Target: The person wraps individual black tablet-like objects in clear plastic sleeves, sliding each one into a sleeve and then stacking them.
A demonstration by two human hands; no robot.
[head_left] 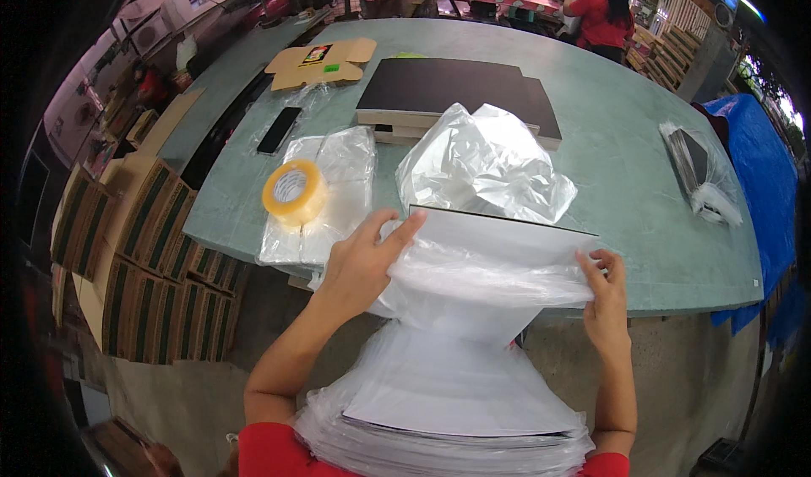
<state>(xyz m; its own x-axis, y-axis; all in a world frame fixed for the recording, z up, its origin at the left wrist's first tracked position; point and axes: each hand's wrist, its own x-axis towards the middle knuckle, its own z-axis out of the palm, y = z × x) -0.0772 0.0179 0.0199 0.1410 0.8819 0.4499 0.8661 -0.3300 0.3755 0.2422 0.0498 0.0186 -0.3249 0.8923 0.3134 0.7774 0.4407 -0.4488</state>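
A grey-green worktable (642, 181) is filling a busy packing room, with another person in red working at twelve o'clock. At the near edge, the left hand (359, 261) is pinching the left rim of a clear plastic bag (486, 274) between thumb and stretched fingers, while the right hand (606, 287) is gripping the bag's right rim, fingers curled together. The bag is wrapping a flat white board (507, 232) that is lying at the table edge between both hands. Crumpled plastic (481, 164) is sitting just beyond at twelve o'clock, a tape roll (294, 191) at ten o'clock, and dark boards (448, 88) farther out.
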